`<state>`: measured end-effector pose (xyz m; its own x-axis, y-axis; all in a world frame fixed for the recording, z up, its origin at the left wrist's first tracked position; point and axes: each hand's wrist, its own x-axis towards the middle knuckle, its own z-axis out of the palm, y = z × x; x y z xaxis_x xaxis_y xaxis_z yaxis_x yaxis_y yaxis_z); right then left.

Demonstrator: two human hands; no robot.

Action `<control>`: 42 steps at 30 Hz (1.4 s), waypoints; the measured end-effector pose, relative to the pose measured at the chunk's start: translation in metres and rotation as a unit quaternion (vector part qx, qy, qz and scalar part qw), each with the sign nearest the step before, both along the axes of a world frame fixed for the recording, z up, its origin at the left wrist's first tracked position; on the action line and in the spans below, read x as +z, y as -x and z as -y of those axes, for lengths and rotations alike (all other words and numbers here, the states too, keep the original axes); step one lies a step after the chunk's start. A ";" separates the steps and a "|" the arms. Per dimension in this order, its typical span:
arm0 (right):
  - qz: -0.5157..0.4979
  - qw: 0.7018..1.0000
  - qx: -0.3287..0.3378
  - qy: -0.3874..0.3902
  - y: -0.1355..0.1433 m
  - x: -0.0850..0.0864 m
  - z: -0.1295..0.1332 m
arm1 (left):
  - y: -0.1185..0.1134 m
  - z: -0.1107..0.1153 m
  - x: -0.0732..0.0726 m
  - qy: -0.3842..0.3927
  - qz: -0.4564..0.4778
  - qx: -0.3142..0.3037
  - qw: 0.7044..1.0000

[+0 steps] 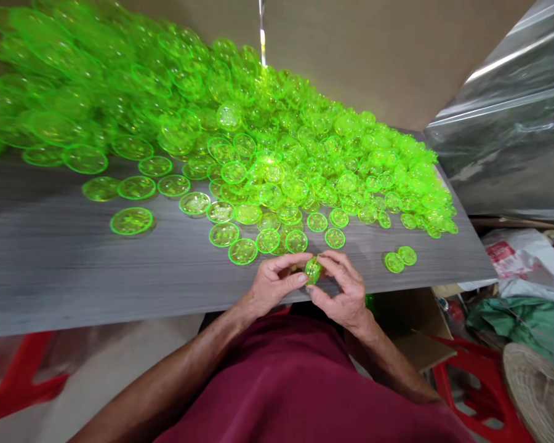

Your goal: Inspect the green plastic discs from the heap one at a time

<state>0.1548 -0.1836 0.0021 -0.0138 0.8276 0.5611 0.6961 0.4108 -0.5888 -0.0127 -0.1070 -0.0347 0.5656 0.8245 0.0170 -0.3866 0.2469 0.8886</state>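
Observation:
Near the table's front edge, a small green translucent disc-like piece (312, 271) is held between both hands, tilted on its edge. My left hand (277, 280) pinches it from the left with thumb and fingers. From the right, the fingertips and thumb of my right hand (341, 289) close on the same piece. Just beyond my hands, loose green discs (296, 241) lie flat on the grey table (175, 271). Behind them rises a large heap of similar green pieces (277, 129).
Two green discs (401, 258) lie apart at the right. Cardboard (373, 49) stands behind the heap. Below the table's right side are an open cardboard box (418, 326), a red stool (482, 375), a woven straw item (535, 394) and plastic bags (530, 264).

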 end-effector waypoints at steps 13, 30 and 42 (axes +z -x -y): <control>0.002 0.999 0.047 0.027 -0.006 0.001 0.001 | -0.003 0.000 -0.001 -0.015 0.002 0.015 1.000; -0.048 0.991 0.086 0.086 -0.011 0.005 0.000 | -0.005 0.000 -0.002 -0.037 -0.002 0.008 0.999; 0.003 0.989 0.099 0.111 -0.015 0.010 0.003 | -0.007 0.001 -0.007 -0.022 0.025 0.019 0.999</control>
<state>0.1697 -0.1867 0.0122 -0.1896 0.9114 0.3653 0.6188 0.3998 -0.6763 -0.0053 -0.1078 -0.0417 0.5312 0.8433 0.0818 -0.4396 0.1918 0.8775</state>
